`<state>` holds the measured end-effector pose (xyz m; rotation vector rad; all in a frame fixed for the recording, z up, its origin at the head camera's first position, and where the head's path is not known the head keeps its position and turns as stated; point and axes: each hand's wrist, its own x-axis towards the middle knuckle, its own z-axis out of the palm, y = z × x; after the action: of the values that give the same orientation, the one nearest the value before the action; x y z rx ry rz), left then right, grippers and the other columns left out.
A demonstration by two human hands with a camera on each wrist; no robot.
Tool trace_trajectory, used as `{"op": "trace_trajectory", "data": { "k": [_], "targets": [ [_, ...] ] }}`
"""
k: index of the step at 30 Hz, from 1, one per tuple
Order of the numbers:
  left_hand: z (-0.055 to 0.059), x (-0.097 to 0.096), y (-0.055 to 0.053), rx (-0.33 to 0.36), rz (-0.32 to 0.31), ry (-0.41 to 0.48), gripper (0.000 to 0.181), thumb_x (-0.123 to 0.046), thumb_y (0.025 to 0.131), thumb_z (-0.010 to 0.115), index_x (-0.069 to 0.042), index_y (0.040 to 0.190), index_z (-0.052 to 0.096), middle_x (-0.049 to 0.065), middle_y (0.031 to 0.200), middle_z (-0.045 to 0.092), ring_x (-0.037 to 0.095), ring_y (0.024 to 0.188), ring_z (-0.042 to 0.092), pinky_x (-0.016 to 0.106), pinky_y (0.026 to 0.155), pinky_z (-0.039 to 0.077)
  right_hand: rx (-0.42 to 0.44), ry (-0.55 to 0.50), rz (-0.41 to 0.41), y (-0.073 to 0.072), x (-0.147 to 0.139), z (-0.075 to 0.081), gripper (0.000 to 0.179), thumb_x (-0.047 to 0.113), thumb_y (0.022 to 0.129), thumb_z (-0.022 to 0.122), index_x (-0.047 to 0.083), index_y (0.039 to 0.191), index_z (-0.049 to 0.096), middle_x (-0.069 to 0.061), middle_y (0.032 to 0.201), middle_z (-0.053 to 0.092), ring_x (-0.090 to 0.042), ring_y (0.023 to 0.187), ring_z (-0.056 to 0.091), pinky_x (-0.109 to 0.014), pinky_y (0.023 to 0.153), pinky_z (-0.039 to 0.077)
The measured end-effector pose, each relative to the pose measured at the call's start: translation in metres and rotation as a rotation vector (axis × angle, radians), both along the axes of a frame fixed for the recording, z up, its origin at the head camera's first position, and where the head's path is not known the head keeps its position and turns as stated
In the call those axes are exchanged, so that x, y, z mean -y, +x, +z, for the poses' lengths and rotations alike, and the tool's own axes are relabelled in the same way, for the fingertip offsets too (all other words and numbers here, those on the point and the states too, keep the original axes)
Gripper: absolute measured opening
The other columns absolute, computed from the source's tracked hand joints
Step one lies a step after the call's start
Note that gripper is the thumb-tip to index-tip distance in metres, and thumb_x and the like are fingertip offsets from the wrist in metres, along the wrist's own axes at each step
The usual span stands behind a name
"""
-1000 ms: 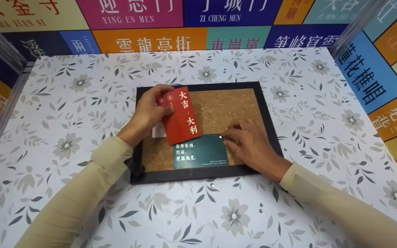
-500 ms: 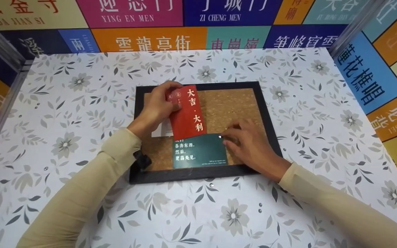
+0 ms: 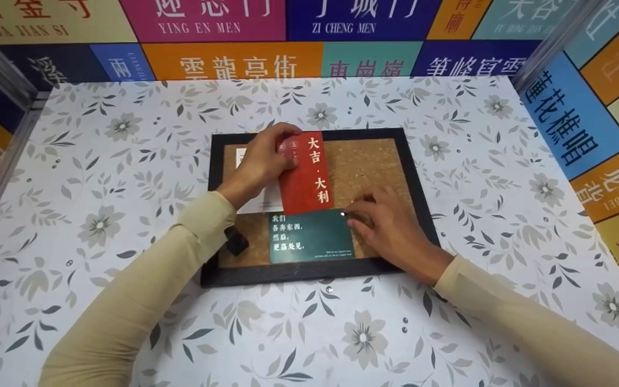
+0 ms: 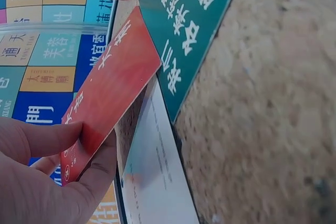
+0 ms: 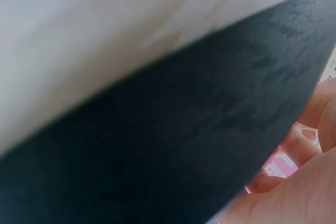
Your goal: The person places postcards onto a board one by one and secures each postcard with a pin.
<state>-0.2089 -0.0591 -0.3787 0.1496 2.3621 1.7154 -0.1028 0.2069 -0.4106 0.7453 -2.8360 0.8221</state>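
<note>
My left hand (image 3: 266, 158) pinches a red card (image 3: 309, 177) with white characters between thumb and fingers, at its upper left part. In the left wrist view the red card (image 4: 113, 80) tilts over a white card (image 4: 157, 166), its far corner at the edge of the green card (image 4: 184, 19). The green card (image 3: 309, 236) lies on the cork board (image 3: 366, 166) near its front edge. My right hand (image 3: 390, 228) pinches a small shiny pin (image 3: 343, 214) at the green card's upper right corner. In the right wrist view the board's black frame (image 5: 168, 114) hides most of the work.
A black frame (image 3: 288, 274) borders the cork. On the floral tablecloth (image 3: 223, 333), a small clear object (image 3: 329, 289) sits just in front of it. Colourful panels with characters (image 3: 234, 59) stand along the back and sides. A black wrist camera (image 3: 236, 242) hangs from the left sleeve.
My left hand has moved right and slightly back with the red card, which has turned more upright and no longer overlaps the green card's characters. The right hand has stayed in place.
</note>
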Motion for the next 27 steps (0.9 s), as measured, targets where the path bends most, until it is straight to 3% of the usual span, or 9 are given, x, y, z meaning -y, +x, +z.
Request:
{"op": "trace_trajectory", "data": {
  "k": [15, 27],
  "targets": [
    [-0.006, -0.021, -0.009, -0.06, -0.029, -0.05, 0.058, 0.015, 0.092, 0.069, -0.01, 0.145, 0.065, 0.013, 0.144, 0.064, 0.028, 0.121, 0.058, 0.039, 0.096, 0.054, -0.003, 0.015, 0.0, 0.0, 0.0, 0.0, 0.023, 0.013, 0.098, 0.084, 0.008, 0.12, 0.085, -0.015, 0.124, 0.07, -0.036, 0.119, 0.058, -0.053, 0.098, 0.051],
    [-0.009, -0.035, -0.015, -0.113, -0.074, -0.165, 0.06, 0.014, 0.091, 0.071, -0.009, 0.146, 0.065, 0.012, 0.146, 0.065, 0.025, 0.124, 0.059, 0.036, 0.103, 0.05, -0.016, 0.023, -0.002, 0.001, 0.0, 0.001, 0.023, 0.014, 0.098, 0.085, 0.006, 0.119, 0.085, -0.015, 0.122, 0.071, -0.036, 0.117, 0.059, -0.053, 0.098, 0.052]
  ]
}}
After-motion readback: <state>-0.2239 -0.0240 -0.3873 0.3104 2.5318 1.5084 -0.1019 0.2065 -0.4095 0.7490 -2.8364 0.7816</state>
